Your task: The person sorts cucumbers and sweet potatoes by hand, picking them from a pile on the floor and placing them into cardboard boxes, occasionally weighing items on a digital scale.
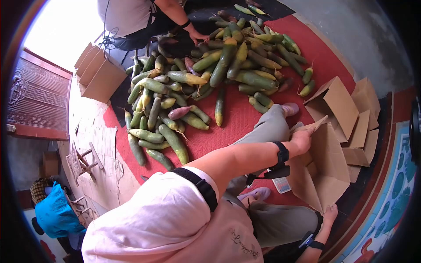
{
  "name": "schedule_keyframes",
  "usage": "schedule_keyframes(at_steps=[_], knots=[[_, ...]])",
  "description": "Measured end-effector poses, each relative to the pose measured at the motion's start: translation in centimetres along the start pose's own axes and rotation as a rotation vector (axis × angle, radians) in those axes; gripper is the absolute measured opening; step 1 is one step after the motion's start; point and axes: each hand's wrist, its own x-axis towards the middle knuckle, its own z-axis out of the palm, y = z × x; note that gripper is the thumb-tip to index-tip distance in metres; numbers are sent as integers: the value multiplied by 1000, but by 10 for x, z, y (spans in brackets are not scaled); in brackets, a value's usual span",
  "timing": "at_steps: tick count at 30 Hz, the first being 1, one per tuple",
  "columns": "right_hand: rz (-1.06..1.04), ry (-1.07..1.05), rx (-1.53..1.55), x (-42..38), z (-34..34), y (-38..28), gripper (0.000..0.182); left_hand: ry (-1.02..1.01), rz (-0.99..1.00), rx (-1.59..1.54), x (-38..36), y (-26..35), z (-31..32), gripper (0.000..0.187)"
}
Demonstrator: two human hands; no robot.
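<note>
- I had the open cardboard box (335,158) on my feed in front of the person's lap, tilted, its mouth spread so that the inner walls showed.
- The left hand (301,139) was closed on the upper edge of that box, gripping the cardboard.
- The right hand (330,214) was at its lower corner, fingers against the edge; I couldn't tell how firmly they gripped.
- Just beside the box, near the wearer's shoe (259,193), I could see a small pale flat object (281,185), too small to identify.
- Past the raised knee, more open cartons (337,107) stood bunched close together.
- The red mat (201,147) spread out on the other side of the legs, bearing a big heap of long vegetables (228,61), mostly green, some yellowish, a few reddish-purple.
- At the heap's far side, a co-worker's hand (197,36) reached onto the vegetables.
- Another carton (103,81) stood near the heap, close to a carved panel (37,101).
- Farther out, I made out a low stool (81,164) and a bright blue cloth (57,210).
</note>
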Motion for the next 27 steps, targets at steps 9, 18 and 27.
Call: schedule_keyframes(at_steps=[9, 18, 27], knots=[[-277, 130, -223, 0, 5, 43, 50, 71, 174, -35, -18, 4, -10, 70], [-113, 364, -83, -72, 18, 27, 41, 412, 552, -236, -36, -7, -116, 39], [-167, 427, -190, -104, 30, 12, 39, 402, -164, 181, -69, -212, -217, 26]])
